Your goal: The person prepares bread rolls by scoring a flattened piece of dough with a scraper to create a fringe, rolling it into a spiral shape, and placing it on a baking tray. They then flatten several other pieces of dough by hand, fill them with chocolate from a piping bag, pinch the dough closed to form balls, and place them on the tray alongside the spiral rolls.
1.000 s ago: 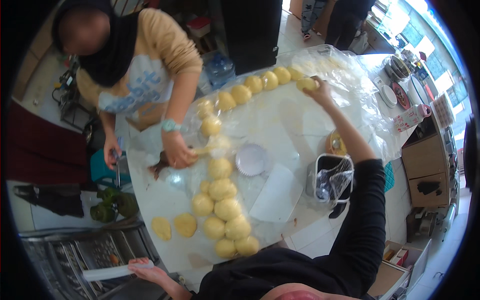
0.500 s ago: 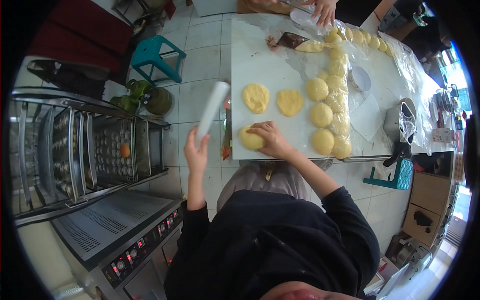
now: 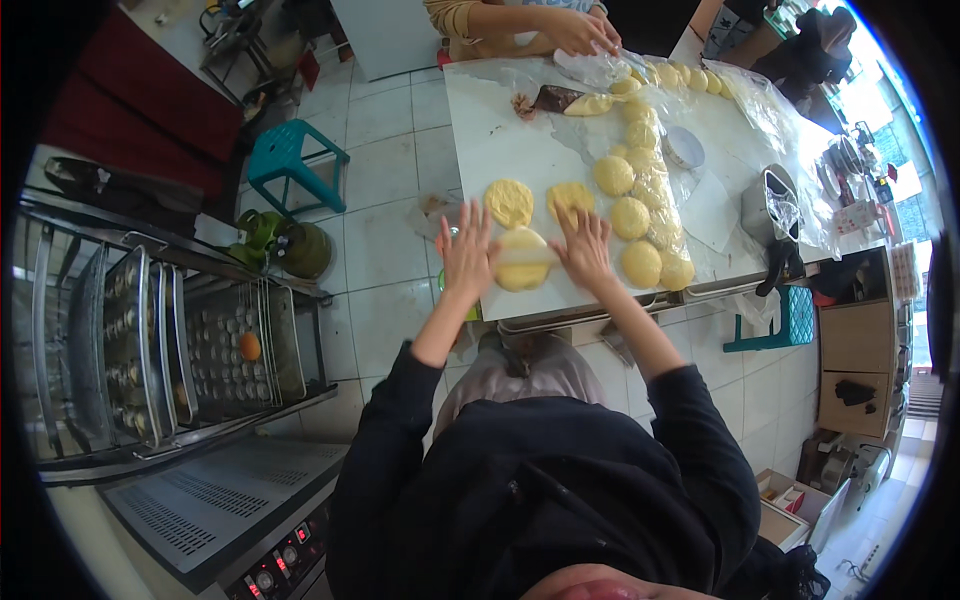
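Your spread hands (image 3: 467, 252) are touching a white cylindrical roller (image 3: 524, 254) on round yellow dough (image 3: 522, 279); illegible red displays (image 3: 302, 536) are glowing at seven o'clock.

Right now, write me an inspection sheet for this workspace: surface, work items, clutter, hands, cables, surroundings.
Surface: white table, partly under plastic sheet.
Work items: rolling pin across one dough piece; two flat dough rounds beyond; dough balls to the right.
Clutter: round dish and metal tin, right of the balls.
Hands: left hand and right hand at the pin's ends, palms down.
Cables: nothing seen on the table.
Surroundings: teal stool and tray rack, left.
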Motion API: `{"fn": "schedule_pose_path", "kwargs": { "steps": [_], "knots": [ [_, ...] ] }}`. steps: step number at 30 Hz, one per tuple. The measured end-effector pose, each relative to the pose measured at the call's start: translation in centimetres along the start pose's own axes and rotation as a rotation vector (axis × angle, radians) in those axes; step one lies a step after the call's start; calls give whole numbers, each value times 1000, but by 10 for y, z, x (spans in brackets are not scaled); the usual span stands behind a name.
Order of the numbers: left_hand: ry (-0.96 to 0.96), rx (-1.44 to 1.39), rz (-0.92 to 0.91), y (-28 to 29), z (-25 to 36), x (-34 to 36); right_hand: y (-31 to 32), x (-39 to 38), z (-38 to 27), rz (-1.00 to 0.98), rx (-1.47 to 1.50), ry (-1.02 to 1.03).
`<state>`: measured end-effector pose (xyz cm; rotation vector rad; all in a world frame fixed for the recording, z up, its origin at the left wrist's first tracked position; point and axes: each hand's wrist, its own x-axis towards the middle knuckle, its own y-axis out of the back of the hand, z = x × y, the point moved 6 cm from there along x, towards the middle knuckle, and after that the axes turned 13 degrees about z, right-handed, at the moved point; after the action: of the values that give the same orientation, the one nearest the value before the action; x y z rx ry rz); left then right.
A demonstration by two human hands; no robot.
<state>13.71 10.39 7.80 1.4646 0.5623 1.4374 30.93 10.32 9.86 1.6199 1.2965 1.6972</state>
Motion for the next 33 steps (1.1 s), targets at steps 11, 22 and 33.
{"fn": "schedule_pose_path", "kwargs": {
  "steps": [11, 22, 33],
  "knots": [
    [66, -144, -60, 17, 11, -63, 8, -59, -20, -291, 322, 196],
    [183, -30, 454, 101, -91, -144, -34, -1, -51, -409, 340, -313],
    [737, -43, 1118, 135, -154, -201, 0, 43, -47, -652, 811, -86]
  ]
}}
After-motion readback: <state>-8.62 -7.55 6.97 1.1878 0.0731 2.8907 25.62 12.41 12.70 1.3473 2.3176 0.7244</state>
